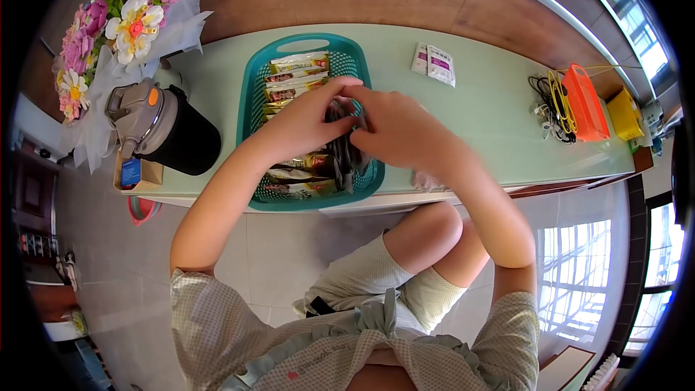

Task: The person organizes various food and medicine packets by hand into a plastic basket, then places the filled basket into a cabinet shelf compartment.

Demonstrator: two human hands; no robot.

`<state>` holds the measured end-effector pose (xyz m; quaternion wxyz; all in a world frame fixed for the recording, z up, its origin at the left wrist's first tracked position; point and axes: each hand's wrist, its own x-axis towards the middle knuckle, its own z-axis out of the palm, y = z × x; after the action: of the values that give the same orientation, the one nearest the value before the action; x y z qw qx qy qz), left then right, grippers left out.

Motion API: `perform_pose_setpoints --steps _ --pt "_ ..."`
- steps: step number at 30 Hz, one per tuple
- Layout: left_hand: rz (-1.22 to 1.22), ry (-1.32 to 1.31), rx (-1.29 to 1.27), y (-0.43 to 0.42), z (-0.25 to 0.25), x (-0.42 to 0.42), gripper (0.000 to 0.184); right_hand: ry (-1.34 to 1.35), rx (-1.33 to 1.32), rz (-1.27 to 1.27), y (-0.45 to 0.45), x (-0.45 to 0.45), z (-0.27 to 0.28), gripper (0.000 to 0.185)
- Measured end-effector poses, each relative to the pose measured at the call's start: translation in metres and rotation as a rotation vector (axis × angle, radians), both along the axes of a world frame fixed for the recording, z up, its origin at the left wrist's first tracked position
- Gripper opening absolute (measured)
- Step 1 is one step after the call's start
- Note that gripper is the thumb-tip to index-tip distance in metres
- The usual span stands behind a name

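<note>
Both hands meet over a teal plastic basket (250, 123) on the light green tabletop. Rows of shiny snack packets (298, 72) stand inside it, gold, white and red at the far end. Darker packets (308, 166) fill the near end. My left hand (315, 119) is closed, thumb and fingers pinching a dark, glossy packet (342, 110) above the basket's right half. My right hand (402, 127) comes in from the right, fingers curled at the same packet. Its fingertips are partly hidden, and the packet's print is unreadable.
Left of the basket stand a black tumbler (184, 134) and a flower bouquet (134, 29). Two white-and-purple sachets (434, 64) lie at the back right. Farther right are coiled cables (557, 108), an orange basket (585, 105) and a yellow container (624, 114). Crumpled clear plastic (427, 181) sits at the front edge.
</note>
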<state>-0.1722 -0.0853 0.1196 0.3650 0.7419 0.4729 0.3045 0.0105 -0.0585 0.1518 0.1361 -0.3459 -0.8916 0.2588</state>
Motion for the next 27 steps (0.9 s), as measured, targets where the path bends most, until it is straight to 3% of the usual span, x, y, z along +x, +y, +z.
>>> perform_pose_setpoints --steps 4,8,10,13,19,22,25,27 --pt "0.014 -0.024 -0.052 -0.001 0.002 -0.001 0.052 0.038 -0.108 0.051 0.005 0.002 0.003 0.05" --pt "0.092 0.031 -0.152 -0.006 0.012 0.003 0.051 0.058 -0.009 -0.005 0.002 0.007 0.005 0.048" --pt "0.062 -0.007 -0.079 -0.006 0.01 0.003 0.05 0.026 0.073 0.025 0.002 0.007 -0.006 0.049" --pt "0.056 -0.006 -0.067 -0.003 0.005 0.0 0.049 0.068 -0.005 0.052 0.007 0.007 -0.01 0.048" --pt "0.04 0.046 -0.068 -0.005 0.008 -0.002 0.05 -0.336 0.141 -0.009 -0.013 -0.01 0.014 0.035" --pt "0.024 0.016 -0.045 -0.004 0.006 -0.001 0.051 -0.243 0.265 0.01 -0.003 -0.007 -0.003 0.043" --pt "0.075 0.036 -0.061 -0.006 0.009 -0.001 0.053 0.06 -0.04 0.008 0.004 0.009 0.014 0.047" --pt "0.11 0.055 -0.072 -0.007 0.01 0.0 0.055 0.105 -0.087 -0.05 0.007 0.013 0.012 0.049"
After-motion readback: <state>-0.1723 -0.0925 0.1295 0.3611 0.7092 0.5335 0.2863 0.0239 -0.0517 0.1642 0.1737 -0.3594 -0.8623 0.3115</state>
